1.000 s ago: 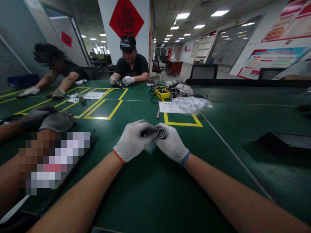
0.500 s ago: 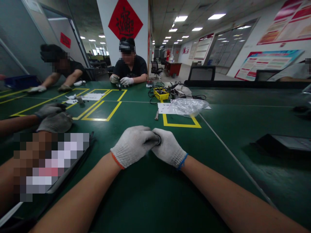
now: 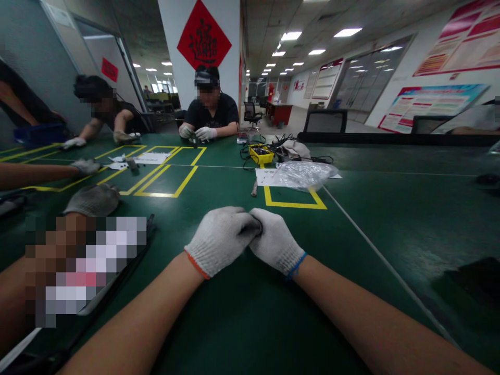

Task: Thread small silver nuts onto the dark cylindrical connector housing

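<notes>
Left hand (image 3: 221,237): white knit glove, centre of the frame, fingers curled tight, fingertips turned right toward the other hand.
Right hand (image 3: 275,240): white knit glove, just right of centre, fingers curled tight, thumb side pressed against the left hand's fingertips.
Where the hands meet: the gloves touch at a dark seam in mid-frame. Anything pinched there is covered by the fingers, so I cannot tell what it is.
Nearer hand: both are equally close, and the seam lies between them, low over the green table (image 3: 242,312).
Line of the grip: left to right across the frame, forearms coming in from the lower corners.
Beyond the hands: a yellow taped box (image 3: 295,204), a small metal tool (image 3: 254,188) and a plastic bag (image 3: 304,173), all well apart from the hands.
Left edge: a co-worker's grey gloved hand (image 3: 92,199) rests on the table.
</notes>
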Demonstrator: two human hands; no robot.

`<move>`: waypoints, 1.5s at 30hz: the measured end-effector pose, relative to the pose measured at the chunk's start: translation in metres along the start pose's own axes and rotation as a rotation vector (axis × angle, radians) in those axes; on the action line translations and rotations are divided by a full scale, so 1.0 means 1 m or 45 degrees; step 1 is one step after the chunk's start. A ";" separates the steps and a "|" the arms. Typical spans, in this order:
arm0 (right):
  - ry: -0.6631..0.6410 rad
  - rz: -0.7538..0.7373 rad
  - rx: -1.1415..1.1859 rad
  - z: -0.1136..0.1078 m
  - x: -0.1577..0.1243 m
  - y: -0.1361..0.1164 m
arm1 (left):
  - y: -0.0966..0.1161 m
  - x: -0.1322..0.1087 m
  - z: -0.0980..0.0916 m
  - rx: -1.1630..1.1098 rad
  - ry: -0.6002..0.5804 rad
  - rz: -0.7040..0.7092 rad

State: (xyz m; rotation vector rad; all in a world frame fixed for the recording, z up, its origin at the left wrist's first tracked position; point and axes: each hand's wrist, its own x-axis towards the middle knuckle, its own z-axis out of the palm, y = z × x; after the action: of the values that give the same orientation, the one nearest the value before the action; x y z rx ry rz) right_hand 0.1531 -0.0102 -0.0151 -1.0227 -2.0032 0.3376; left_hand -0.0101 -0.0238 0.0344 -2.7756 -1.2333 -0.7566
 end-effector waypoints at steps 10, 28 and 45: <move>0.079 0.041 0.107 0.000 0.001 0.002 | 0.000 -0.001 0.003 -0.356 0.134 -0.006; 0.652 0.544 0.511 -0.008 0.009 0.019 | -0.025 0.001 0.032 0.021 -0.163 -0.237; 0.360 0.265 0.339 -0.001 0.007 0.010 | -0.015 0.000 0.020 -0.234 0.550 -0.279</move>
State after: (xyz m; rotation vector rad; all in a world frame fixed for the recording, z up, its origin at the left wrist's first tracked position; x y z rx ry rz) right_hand 0.1571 0.0010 -0.0162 -1.0457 -1.5568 0.5250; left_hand -0.0119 -0.0096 0.0138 -2.4246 -1.4414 -1.4589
